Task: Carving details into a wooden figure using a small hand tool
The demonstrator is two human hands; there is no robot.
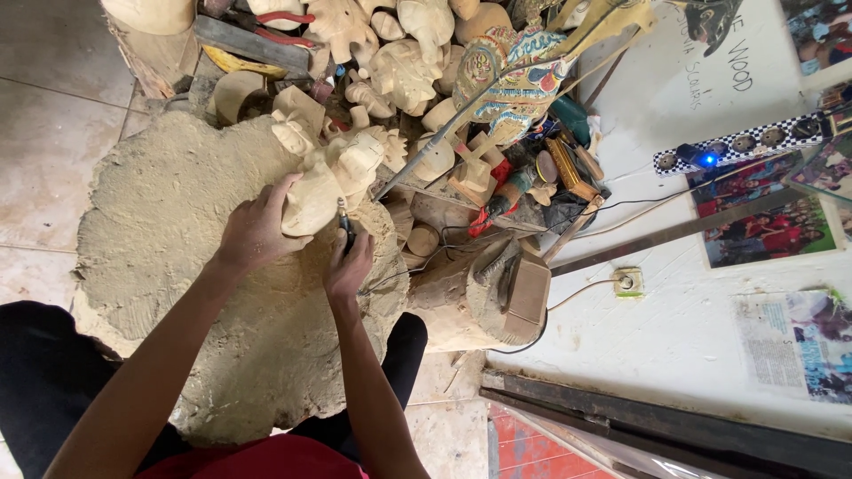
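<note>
Left hand (257,226) grips the pale unpainted wooden carving (324,177), fingers wrapped over its lower end, pressing it down on the big dust-covered stump (160,239). Right hand (348,266) just beside it, closed around a small dark power tool (345,226) — tip against the carving's right edge. Hands close together, not touching. A thin cable (426,262) runs from the tool toward the right. Behind the carving, a heap of more unfinished wooden figures (404,62) and one painted figure (515,80) in blue, red and yellow. Red-handled pliers (275,27) lie at the top. Farther right — a checkered power strip (745,142) with a blue light, against the white wall (674,328).
</note>
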